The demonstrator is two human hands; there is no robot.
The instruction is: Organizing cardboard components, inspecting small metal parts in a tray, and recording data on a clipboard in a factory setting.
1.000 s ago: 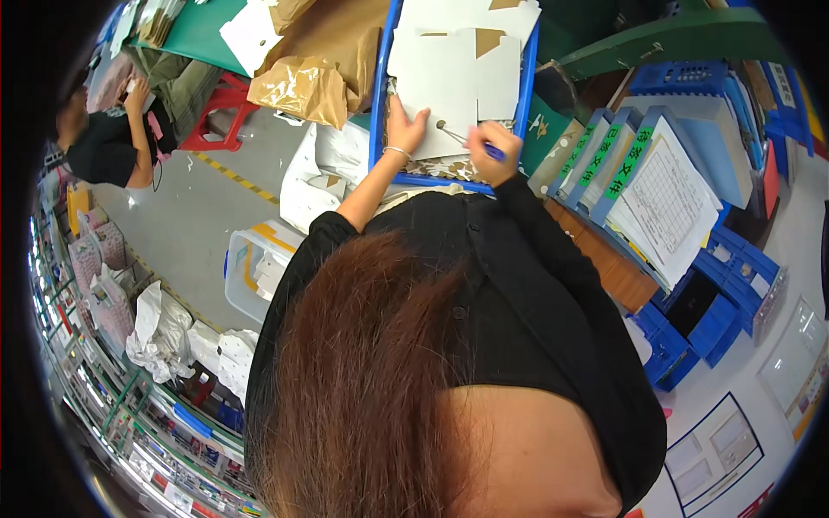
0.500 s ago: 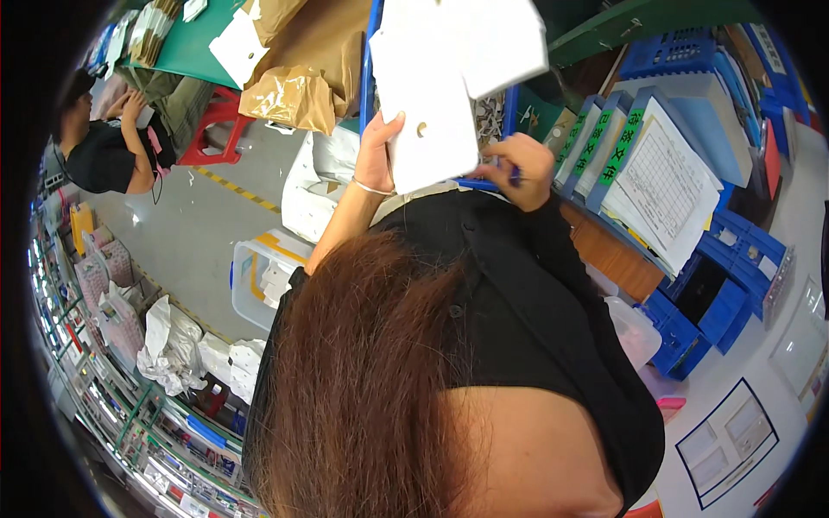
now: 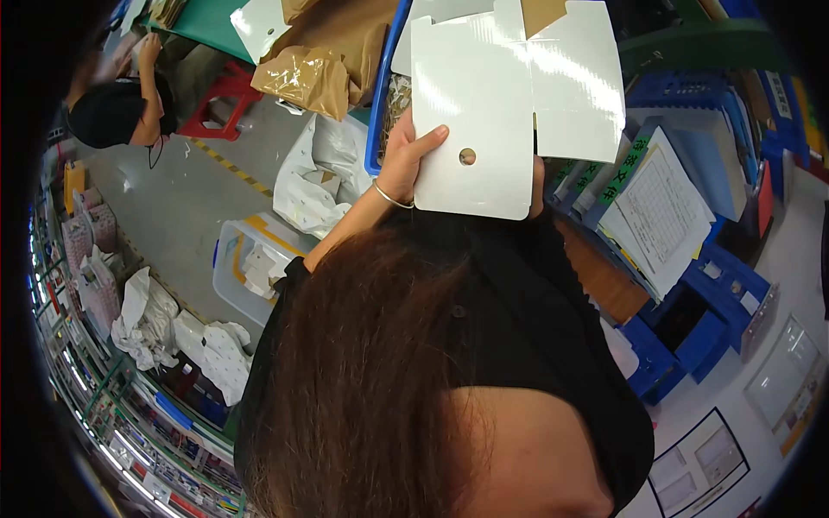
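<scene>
A flat white cardboard box blank [image 3: 475, 95] is spread out in front of me, with folding panels, slots and a small round hole. Its left edge is gripped by my left hand [image 3: 408, 164], thumb lying on the white face and fingers behind. A metal bangle circles that wrist. Only a sliver of my right hand [image 3: 537, 186] shows, at the lower right edge of the blank; its fingers are hidden behind the board. Under the blank stands a blue crate [image 3: 375, 138] with small scraps visible at its left side.
Brown wrapping paper [image 3: 311, 76] lies left of the crate. A clear bin [image 3: 226, 274] and a white bag [image 3: 302, 186] stand on the floor. Binders [image 3: 635, 164] with papers are at right. A co-worker [image 3: 117, 108] works at far left near a red stool [image 3: 220, 104].
The blank has shifted right and turned to show more of its panels. My right hand, earlier beside its lower right edge, has moved mostly behind it. My left hand keeps its hold.
</scene>
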